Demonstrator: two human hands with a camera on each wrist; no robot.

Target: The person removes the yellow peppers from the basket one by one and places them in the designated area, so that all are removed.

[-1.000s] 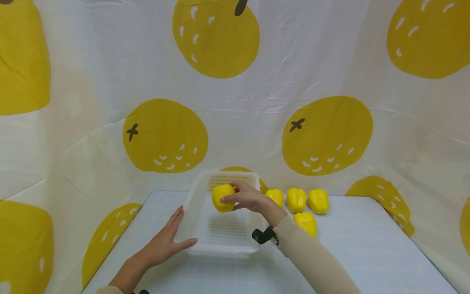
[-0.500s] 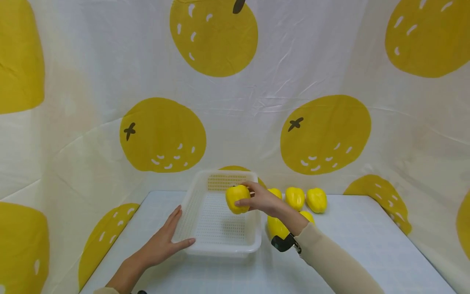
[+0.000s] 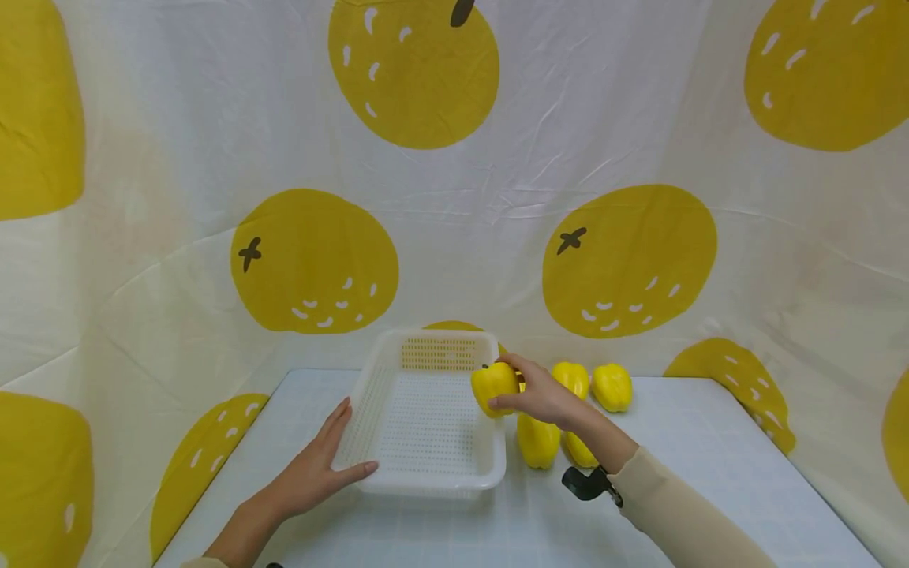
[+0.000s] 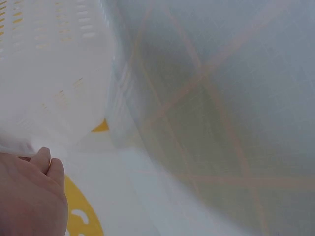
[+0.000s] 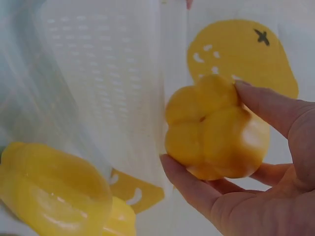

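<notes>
In the head view my right hand point(image 3: 540, 392) holds a glossy yellow bell pepper point(image 3: 492, 390) between thumb and fingers, raised over the right rim of a white perforated basket point(image 3: 426, 480). The right wrist view shows the lobed end of this pepper point(image 5: 211, 132), with the thumb and fingertips spread around its sides. My left hand point(image 3: 312, 473) rests on the basket's near left corner, fingers straight along the left wall and thumb on the front rim. In the left wrist view, part of the left hand point(image 4: 32, 196) lies against the basket's edge point(image 4: 106, 54).
More yellow bell peppers lie on the table right of the basket: one near its wall point(image 3: 538, 443), one partly under the right forearm point(image 3: 580, 451), others farther back point(image 3: 612, 387). The pale checked table point(image 3: 710, 473) meets a fruit-print curtain point(image 3: 483, 260) behind.
My right hand has moved right with the pepper, from over the basket's middle to its right rim. A pepper by the basket's right wall has come into view. The left hand stays put.
</notes>
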